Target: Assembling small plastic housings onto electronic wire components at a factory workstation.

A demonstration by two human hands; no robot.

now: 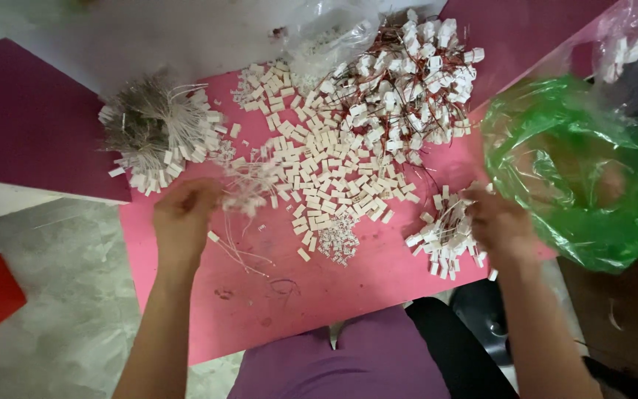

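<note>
The small bunch of thin white wires with white plastic connector ends sits pinched in the left hand, fingers closed on it, just above the pink tabletop near the table's left part. The right hand rests curled on a small bundle of red-and-white wired white connectors near the right edge; motion blur hides whether its fingers truly grip it, so I cannot tell.

Between the hands lies a spread heap of loose small white plastic connector housings, with a large tangled pile of red-wired connectors behind it and a fanned bundle of grey-white wires at the far left. A crumpled green plastic bag sits just beside the right hand.

Likely risks: the left hand's loose wires may snag stray housings and drag them off the near edge; the right bundle lies close to the table edge and could slide off; a sweeping wrist could mix the sorted piles
</note>
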